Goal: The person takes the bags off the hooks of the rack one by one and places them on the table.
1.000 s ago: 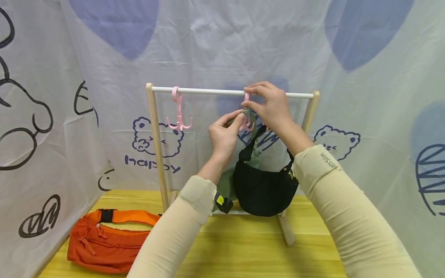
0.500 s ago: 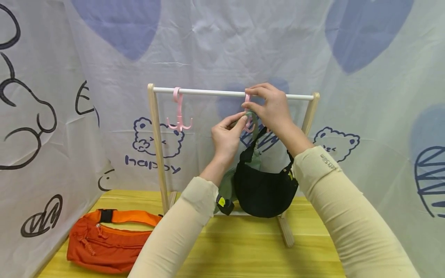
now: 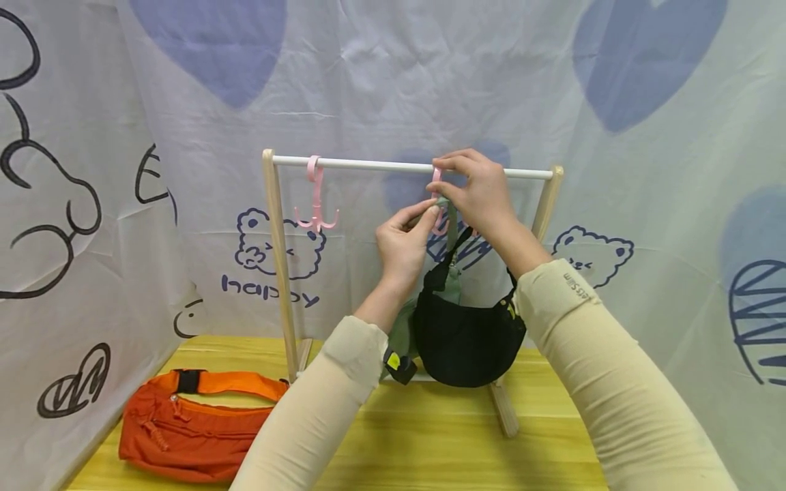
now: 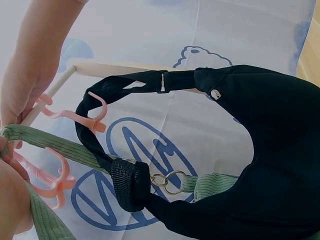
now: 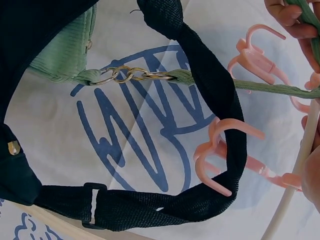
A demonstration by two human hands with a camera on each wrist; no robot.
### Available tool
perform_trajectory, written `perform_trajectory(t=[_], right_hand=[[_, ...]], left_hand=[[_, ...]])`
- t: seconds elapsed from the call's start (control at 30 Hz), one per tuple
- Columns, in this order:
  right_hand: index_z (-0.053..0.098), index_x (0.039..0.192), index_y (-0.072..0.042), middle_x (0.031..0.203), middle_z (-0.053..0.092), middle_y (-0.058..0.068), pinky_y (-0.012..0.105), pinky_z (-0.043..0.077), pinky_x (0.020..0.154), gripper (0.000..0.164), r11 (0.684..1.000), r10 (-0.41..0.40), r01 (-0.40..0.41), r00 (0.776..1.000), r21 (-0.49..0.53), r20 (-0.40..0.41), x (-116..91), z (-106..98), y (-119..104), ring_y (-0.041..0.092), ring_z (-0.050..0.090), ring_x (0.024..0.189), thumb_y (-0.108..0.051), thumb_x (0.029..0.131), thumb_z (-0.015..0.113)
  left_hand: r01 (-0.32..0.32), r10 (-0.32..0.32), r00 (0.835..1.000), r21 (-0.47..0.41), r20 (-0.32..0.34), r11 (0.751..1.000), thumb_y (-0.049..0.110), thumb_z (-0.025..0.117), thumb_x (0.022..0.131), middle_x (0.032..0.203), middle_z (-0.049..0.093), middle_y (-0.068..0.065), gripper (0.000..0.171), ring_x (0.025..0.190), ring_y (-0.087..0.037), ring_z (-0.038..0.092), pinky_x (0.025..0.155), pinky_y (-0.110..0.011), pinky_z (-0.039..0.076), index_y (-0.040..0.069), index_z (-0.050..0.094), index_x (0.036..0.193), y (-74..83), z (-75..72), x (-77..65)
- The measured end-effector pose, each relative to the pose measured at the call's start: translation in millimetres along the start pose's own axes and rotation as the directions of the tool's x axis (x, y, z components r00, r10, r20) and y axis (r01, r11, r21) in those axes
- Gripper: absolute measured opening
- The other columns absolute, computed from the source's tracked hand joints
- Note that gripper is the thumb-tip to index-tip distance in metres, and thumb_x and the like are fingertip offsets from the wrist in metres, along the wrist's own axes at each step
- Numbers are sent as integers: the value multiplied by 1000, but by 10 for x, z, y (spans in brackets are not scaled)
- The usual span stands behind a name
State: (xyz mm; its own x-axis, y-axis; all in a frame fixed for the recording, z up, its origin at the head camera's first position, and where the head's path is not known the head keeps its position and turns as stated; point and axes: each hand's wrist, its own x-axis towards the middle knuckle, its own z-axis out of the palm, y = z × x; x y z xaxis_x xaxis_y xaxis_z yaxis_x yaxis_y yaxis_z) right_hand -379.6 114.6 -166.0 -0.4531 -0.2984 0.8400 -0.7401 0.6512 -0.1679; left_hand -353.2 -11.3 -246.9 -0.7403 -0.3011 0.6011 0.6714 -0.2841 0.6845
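Against patterned cloth, green strap in pinch of left hand, below right hand with pink hook in grip.

A draped staging booth, by the look of it — white cloth printed with blue hearts, bears and the word "happy" hangs across the back and both sides of the frame, around a yellow wood-grain counter at the bottom.
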Motion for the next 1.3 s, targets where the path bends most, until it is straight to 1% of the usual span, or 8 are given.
perform_trajectory(t=[0.27, 0.5, 0.8, 1.07, 1.23, 1.3], right_hand=[[76, 124, -5, 125, 72, 13, 46, 52, 104, 43, 1000, 12, -11, 1000, -5, 11, -2, -7, -23, 30, 66, 118, -19, 85, 87], [76, 124, -4, 124, 72, 13, 47, 52, 103, 42, 1000, 9, -9, 1000, -10, 10, 0, -2, -17, 30, 66, 117, -20, 86, 87], [76, 124, -5, 125, 72, 13, 46, 52, 104, 42, 1000, 8, -8, 1000, -3, 10, 7, 16, 13, 30, 66, 118, -20, 86, 86], [76, 125, -5, 125, 72, 12, 46, 52, 104, 42, 1000, 15, -14, 1000, -14, 15, 5, 19, 19, 29, 66, 119, -21, 87, 86], [76, 125, -5, 125, 72, 12, 46, 52, 103, 42, 1000, 9, -9, 1000, -15, 12, 6, 21, 15, 29, 66, 118, -21, 87, 86], [76, 124, -5, 125, 72, 12, 46, 52, 103, 42, 1000, 0, 0, 1000, -14, 4, 7, 26, 20, 29, 66, 117, -20, 86, 86]], left_hand=[[-12, 12, 1000, -9, 15, 1000, 2, 76, 94, 103, 78, -19, 19, 84, -5, 72, 74, -19, 59, -6, 78, 111, 33, -14, -35], [-40, 40, 999, -15, 20, 999, 1, 76, 94, 102, 78, -17, 19, 83, -5, 72, 73, -19, 58, -7, 78, 111, 38, -37, -61], [-59, 60, 998, -13, 24, 998, 1, 76, 94, 105, 78, -17, 19, 88, -4, 72, 77, -20, 58, -7, 77, 111, 27, -66, -86], [-56, 56, 998, -10, 20, 998, 3, 76, 94, 105, 78, -13, 19, 98, -9, 72, 84, -23, 59, -5, 78, 112, 44, -97, -130], [-63, 63, 998, -4, 10, 998, 4, 77, 94, 109, 78, -13, 20, 94, -7, 72, 80, -21, 58, -5, 78, 112, 54, -130, -148], [-64, 64, 998, -13, 10, 998, 3, 77, 94, 108, 78, -13, 20, 92, -8, 72, 81, -22, 58, -5, 78, 111, 60, -143, -151]])
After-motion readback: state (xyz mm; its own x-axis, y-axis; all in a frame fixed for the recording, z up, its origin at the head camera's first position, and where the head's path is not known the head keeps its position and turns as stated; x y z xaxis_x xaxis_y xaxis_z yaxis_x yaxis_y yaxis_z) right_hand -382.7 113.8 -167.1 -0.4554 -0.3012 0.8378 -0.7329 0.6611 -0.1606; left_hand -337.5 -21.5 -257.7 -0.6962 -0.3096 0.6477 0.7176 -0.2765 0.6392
